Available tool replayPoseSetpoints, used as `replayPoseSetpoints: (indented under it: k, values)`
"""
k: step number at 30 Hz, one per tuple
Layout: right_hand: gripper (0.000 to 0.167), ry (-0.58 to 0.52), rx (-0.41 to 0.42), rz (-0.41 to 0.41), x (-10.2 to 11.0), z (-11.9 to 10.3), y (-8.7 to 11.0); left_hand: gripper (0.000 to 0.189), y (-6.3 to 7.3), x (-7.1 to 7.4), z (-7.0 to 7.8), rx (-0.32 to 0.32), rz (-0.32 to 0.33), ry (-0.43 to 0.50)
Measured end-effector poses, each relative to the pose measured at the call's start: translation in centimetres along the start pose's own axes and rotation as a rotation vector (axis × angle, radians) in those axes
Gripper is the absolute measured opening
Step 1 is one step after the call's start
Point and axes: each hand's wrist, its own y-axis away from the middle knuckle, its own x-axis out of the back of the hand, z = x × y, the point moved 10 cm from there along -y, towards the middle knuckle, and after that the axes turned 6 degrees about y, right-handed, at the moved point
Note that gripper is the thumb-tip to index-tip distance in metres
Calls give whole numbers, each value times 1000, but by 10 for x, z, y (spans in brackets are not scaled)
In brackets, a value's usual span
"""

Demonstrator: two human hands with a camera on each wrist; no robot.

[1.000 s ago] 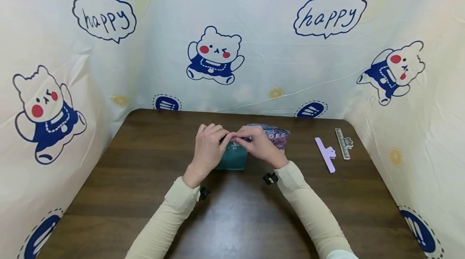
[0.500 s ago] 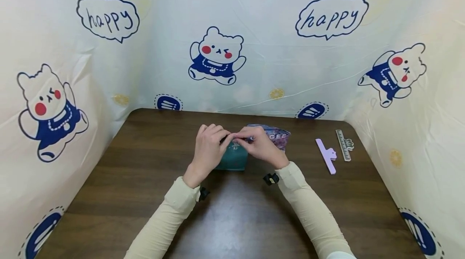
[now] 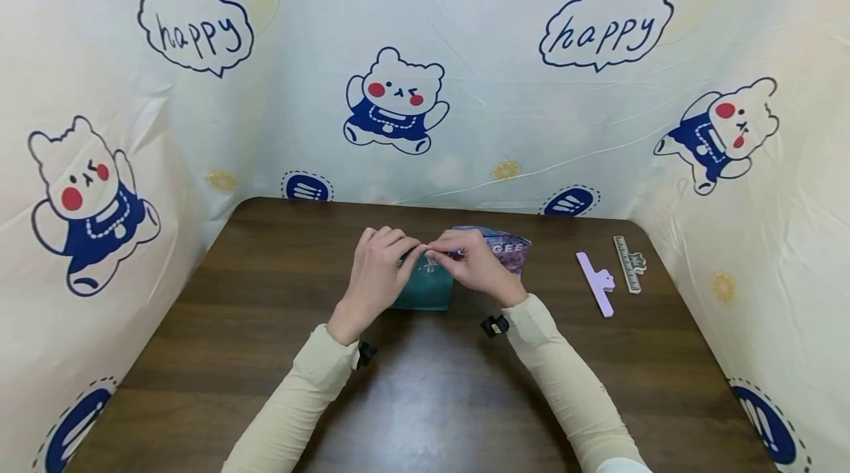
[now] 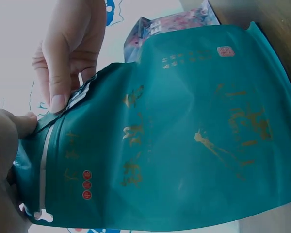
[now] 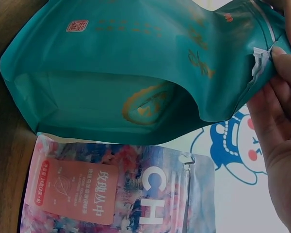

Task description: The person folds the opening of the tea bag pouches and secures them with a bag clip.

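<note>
Left hand (image 3: 375, 270) and right hand (image 3: 481, 266) pinch the green bag's (image 3: 423, 291) top.
The left wrist has edged slightly toward the table's (image 3: 232, 355) left edge; fingers and bag, mid-width toward the far edge, have barely moved, so the work there seems unfinished. A floral pouch (image 3: 510, 251) stands just beyond.

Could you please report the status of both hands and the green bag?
Left hand and right hand: pinching top of green bag. Bag upright. Floral bag close beside it; nothing visibly blocking.
</note>
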Motion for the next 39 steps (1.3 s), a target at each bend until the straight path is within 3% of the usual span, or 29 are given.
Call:
replayPoseSetpoints:
  k: [4, 8, 12, 16, 23, 30, 39]
  values:
    - [14, -22, -16, -8, -2, 3, 0, 12, 1, 0, -1, 5, 6, -7]
    - [16, -75, -94, -52, -3, 7, 0, 13, 2, -1, -2, 1, 0, -18]
    - [17, -126, -147, -98, 0, -6, -2, 13, 1, -2, -2, -3, 6, -22]
    - [17, -110, -117, -77, 4, -18, -5, 13, 2, -3, -1, -2, 11, -14]
    - [18, -81, -82, 11, 5, -18, -3, 11, 3, -3, -3, 4, 26, -40]
    - [19, -259, -197, -41, -1, 3, 4, 11, 3, -1, -4, 8, 22, -35]
    - [17, -251, -171, -37, -1, 3, 4, 13, 4, -3, -3, 9, 22, -7]
